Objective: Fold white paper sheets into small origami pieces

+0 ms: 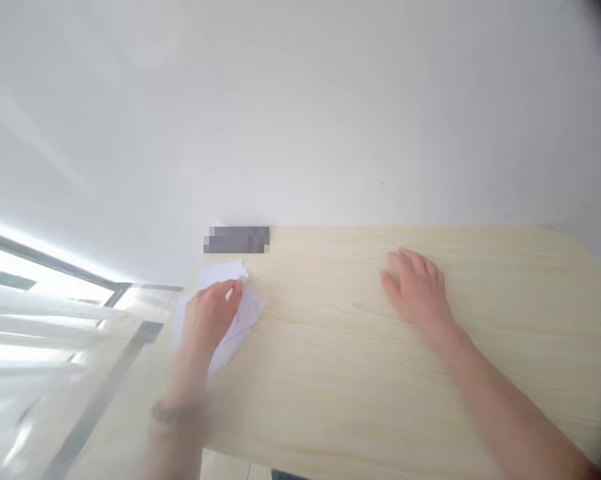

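Note:
My left hand point(207, 319) rests on a loose pile of white paper sheets point(244, 308) at the left end of a light wooden table point(340, 373). Its fingers curl over the sheets, thumb pressed on the top one. My right hand point(417, 288) lies flat on the bare tabletop toward the back, fingers stretched out and holding nothing. A dark band circles my left wrist point(173, 413).
A blurred grey rectangular patch point(237, 240) sits at the table's back left corner against a plain white wall point(300, 113). To the left, a bright window with dark frame bars point(55, 267) runs past the table's edge.

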Motion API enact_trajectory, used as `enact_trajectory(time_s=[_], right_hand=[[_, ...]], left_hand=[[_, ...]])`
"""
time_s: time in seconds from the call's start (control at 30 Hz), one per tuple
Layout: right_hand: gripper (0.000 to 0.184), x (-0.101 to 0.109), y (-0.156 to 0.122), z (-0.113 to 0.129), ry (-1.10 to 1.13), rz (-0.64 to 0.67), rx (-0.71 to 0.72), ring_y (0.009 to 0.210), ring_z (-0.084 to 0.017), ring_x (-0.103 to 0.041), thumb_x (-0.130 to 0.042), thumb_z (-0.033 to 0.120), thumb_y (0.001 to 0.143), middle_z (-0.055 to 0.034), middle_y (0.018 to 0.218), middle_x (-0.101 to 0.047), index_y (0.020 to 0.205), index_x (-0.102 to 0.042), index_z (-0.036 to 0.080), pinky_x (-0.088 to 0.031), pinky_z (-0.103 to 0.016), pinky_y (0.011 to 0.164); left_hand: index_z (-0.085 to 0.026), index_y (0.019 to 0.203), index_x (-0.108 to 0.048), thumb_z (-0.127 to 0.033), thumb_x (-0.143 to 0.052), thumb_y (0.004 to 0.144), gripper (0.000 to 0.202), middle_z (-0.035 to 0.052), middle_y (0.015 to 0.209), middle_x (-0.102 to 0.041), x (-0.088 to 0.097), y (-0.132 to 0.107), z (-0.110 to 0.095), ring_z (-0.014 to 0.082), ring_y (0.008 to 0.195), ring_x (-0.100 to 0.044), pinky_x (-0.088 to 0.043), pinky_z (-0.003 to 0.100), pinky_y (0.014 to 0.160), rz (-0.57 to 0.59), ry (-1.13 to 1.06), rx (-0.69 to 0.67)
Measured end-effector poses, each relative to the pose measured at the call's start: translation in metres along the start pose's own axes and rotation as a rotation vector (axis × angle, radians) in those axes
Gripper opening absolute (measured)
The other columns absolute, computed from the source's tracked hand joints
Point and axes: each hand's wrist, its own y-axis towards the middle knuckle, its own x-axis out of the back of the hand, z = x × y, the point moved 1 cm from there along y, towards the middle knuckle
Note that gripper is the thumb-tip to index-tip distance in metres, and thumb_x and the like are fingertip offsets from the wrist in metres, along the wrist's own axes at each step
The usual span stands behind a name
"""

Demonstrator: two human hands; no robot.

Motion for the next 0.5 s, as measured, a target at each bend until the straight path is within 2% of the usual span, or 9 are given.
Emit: enact_trajectory(time_s=[0.1,0.2,0.23,0.3,0.4,0.43,0.5], right_hand=[[0.042,0.001,-0.001,0.001,0.007,0.0,-0.003,0.118,-0.03,-0.041,-0.039,0.036,0.086,-0.0114,0.13,-0.047,0.121,-0.052,0.017,-0.034,-0.047,0.098],[0.042,0.001,-0.001,0.002,0.012,0.002,-0.004,0.118,-0.03,-0.041,-0.04,0.035,0.086,-0.0121,0.13,-0.047,0.121,-0.052,0.016,-0.033,-0.047,0.098],[0.042,0.001,-0.001,0.003,0.012,0.003,-0.005,0.119,-0.03,-0.041,-0.04,0.035,0.086,-0.0124,0.13,-0.047,0.121,-0.052,0.016,-0.033,-0.046,0.098],[0.042,0.0,0.0,0.004,0.016,0.005,-0.005,0.119,-0.029,-0.041,-0.04,0.035,0.086,-0.0125,0.13,-0.047,0.121,-0.052,0.015,-0.033,-0.046,0.098],[0.042,0.0,0.0,0.008,0.023,0.004,-0.006,0.119,-0.029,-0.04,-0.041,0.034,0.086,-0.0121,0.13,-0.047,0.121,-0.052,0.016,-0.033,-0.045,0.098],[0.042,0.0,0.0,0.009,0.025,-0.002,-0.009,0.119,-0.029,-0.04,-0.041,0.034,0.086,-0.0121,0.13,-0.047,0.122,-0.051,0.016,-0.033,-0.045,0.099],[0.042,0.0,0.0,0.012,0.031,-0.009,-0.008,0.119,-0.028,-0.04,-0.04,0.034,0.086,-0.0116,0.13,-0.047,0.122,-0.051,0.016,-0.032,-0.045,0.099]], left_hand=[[-0.021,0.082,-0.07,-0.032,-0.046,0.085,0.027,0.0027,0.072,-0.071,0.011,-0.001,-0.011,0.0175,0.064,-0.065,-0.04,0.023,0.052,-0.237,-0.089,-0.006],[-0.021,0.086,-0.068,-0.026,-0.051,0.083,0.018,0.001,0.08,-0.072,0.012,-0.004,-0.039,0.0144,0.068,-0.066,-0.045,0.022,0.059,-0.452,-0.278,-0.173],[-0.021,0.086,-0.068,-0.024,-0.051,0.084,0.017,0.0006,0.083,-0.072,0.008,-0.005,-0.052,0.0138,0.071,-0.066,-0.047,0.022,0.063,-0.456,-0.341,-0.28],[-0.021,0.088,-0.067,-0.021,-0.05,0.085,0.017,0.0005,0.091,-0.072,-0.003,-0.008,-0.08,0.0139,0.083,-0.066,-0.049,0.023,0.072,-0.381,-0.429,-0.463],[-0.02,0.087,-0.066,-0.021,-0.047,0.087,0.019,0.0015,0.091,-0.072,-0.023,-0.009,-0.115,0.0183,0.095,-0.064,-0.048,0.032,0.087,-0.231,-0.447,-0.622],[-0.02,0.09,-0.066,-0.022,-0.047,0.087,0.019,0.0022,0.097,-0.07,-0.028,-0.007,-0.121,0.0205,0.1,-0.061,-0.045,0.037,0.092,-0.191,-0.446,-0.639],[-0.02,0.102,-0.063,-0.026,-0.046,0.088,0.023,0.0045,0.114,-0.064,-0.035,-0.002,-0.127,0.0227,0.112,-0.054,-0.043,0.039,0.096,-0.1,-0.472,-0.654]])
